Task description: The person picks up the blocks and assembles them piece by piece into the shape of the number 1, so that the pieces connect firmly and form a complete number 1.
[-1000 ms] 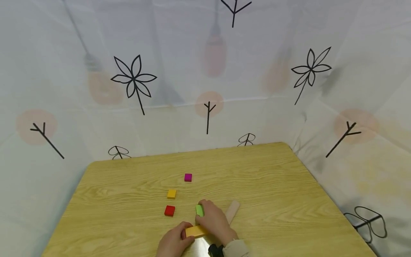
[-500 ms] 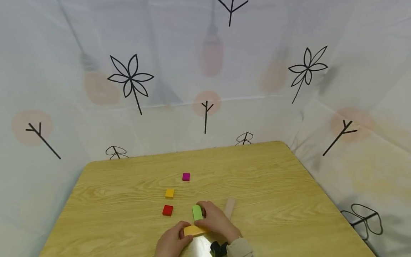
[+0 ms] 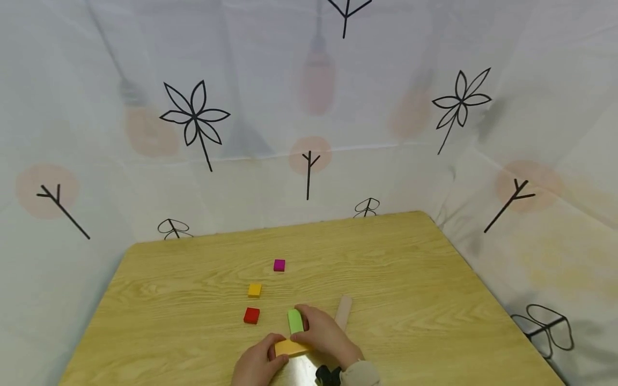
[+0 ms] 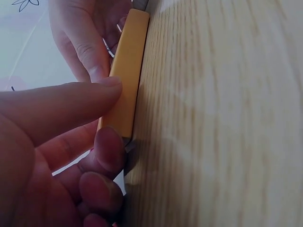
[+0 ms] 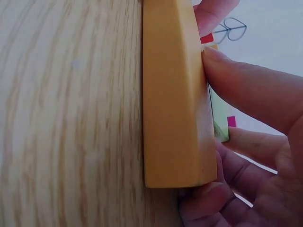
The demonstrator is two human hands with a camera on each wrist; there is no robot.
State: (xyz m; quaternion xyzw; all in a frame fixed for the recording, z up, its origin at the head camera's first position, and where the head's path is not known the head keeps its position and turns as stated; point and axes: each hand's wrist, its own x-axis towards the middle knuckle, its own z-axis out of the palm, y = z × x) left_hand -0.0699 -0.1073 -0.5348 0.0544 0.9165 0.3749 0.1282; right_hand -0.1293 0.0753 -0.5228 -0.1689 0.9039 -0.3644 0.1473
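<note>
The left hand [image 3: 256,364] pinches the left end of the long orange block [image 3: 292,348], which lies on the bench [image 3: 410,279]. Just beyond the orange block, the right hand's [image 3: 323,332] grip is closed on a light-green block [image 3: 296,321]. Both blocks look like painted wood: probably light, stiff, slightly slick, hardly fragile; opposite long sides should suit the orange block, both ends the green.

Looks like a curtained-off indoor spot, hard to place further: shows pale, plant-printed cloth [image 3: 260,187] across the upper frame and down both sides, enclosing a wood-grain counter [image 3: 386,268] at lower centre.
</note>
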